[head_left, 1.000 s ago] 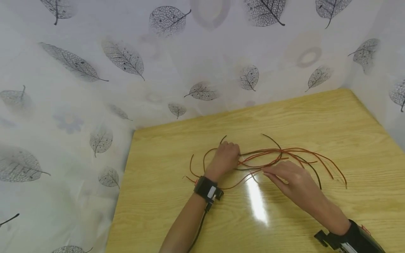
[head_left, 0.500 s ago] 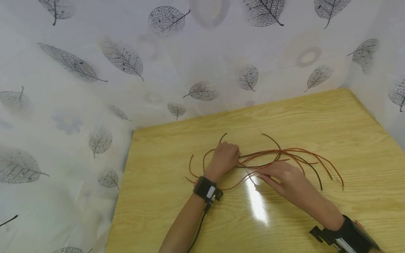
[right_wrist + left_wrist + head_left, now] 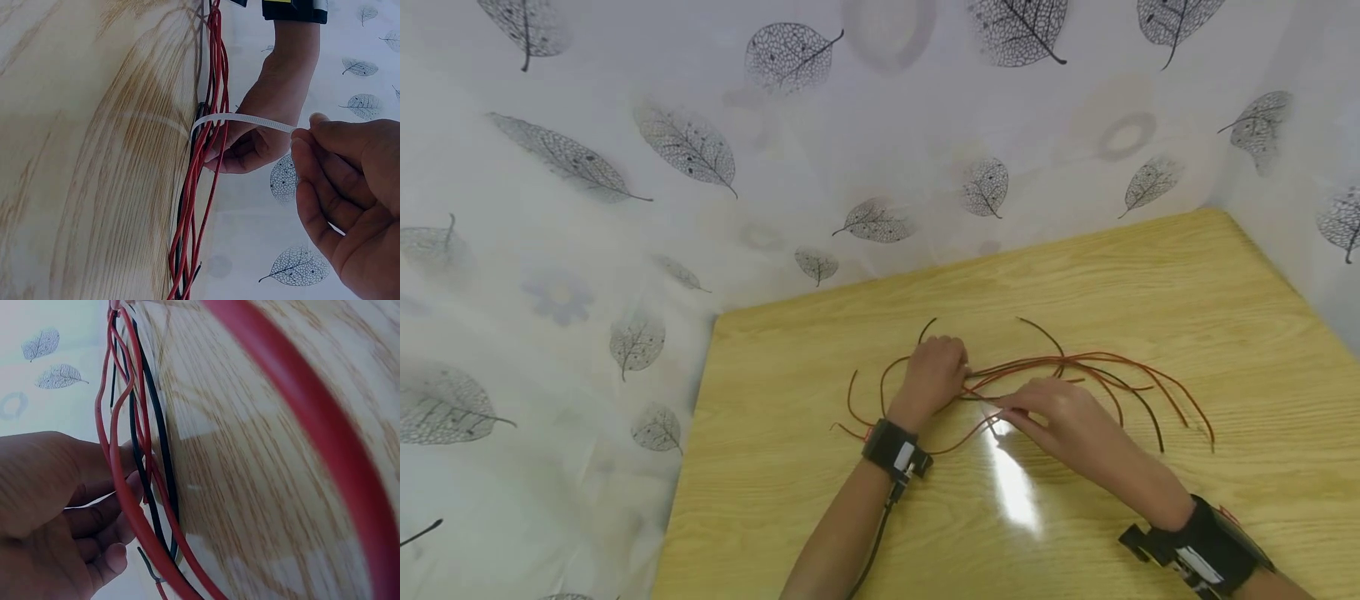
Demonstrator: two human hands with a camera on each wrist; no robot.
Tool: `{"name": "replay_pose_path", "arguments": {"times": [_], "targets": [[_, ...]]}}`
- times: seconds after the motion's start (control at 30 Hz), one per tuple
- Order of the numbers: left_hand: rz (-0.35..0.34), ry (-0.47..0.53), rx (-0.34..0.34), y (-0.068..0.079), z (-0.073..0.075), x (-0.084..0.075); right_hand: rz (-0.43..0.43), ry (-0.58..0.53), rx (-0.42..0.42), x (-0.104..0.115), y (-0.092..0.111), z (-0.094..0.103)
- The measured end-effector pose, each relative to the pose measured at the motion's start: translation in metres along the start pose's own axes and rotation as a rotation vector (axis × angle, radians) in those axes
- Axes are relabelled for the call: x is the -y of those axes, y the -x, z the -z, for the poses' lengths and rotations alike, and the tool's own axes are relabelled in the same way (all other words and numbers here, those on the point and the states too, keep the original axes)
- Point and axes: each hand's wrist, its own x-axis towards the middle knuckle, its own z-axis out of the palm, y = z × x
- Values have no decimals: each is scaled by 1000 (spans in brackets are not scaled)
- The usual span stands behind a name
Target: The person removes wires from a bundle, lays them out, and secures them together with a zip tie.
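Note:
Red and black electrical wires point(image 3: 1026, 362) lie in a loose bundle across the table, their ends fanned out. My left hand point(image 3: 932, 379) holds the bundle near its left part; in the left wrist view its thumb and fingertips press together at the wires, partly hidden behind them. A white cable tie point(image 3: 253, 119) bends over the wires in the right wrist view. Between thumb and forefinger, my right hand point(image 3: 359, 181) pinches one end of this tie, a little apart from the bundle. The tie's other end is hidden behind the wires.
The wooden table point(image 3: 1150, 283) carries a bright light reflection in front of the hands. Leaf-patterned white sheeting point(image 3: 887, 125) rises behind it and at both sides. A cable point(image 3: 876, 542) runs along the left forearm from the wrist camera.
My right hand has moved a little left, closer to the left hand, its pinch kept. The left hand stays in place on the wires. Some wire ends at the right have shifted slightly.

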Motion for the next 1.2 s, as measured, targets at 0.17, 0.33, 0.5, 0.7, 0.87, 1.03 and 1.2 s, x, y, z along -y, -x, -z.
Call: {"name": "replay_pose_path", "arguments": {"times": [0.17,0.33,0.5,0.7,0.87,1.03,1.2], "targets": [[-11,58,-32,1,-2,1,-48,-49,24,-4,-3,-6],[-28,134,-92,4,-2,4,-87,-130,80,-14,-11,-14],[-22,207,-105,6,-2,8,-187,-163,101,-22,-22,-23],[-4,313,-118,8,-1,10,-343,-185,90,-31,-31,-36],[-9,415,-165,10,0,12,-333,-163,47,-38,-36,-45],[-19,590,-215,12,0,14,-329,-155,6,-42,-36,-52],[-17,692,-237,12,-1,15,-370,-157,-42,-42,-38,-56]]}}
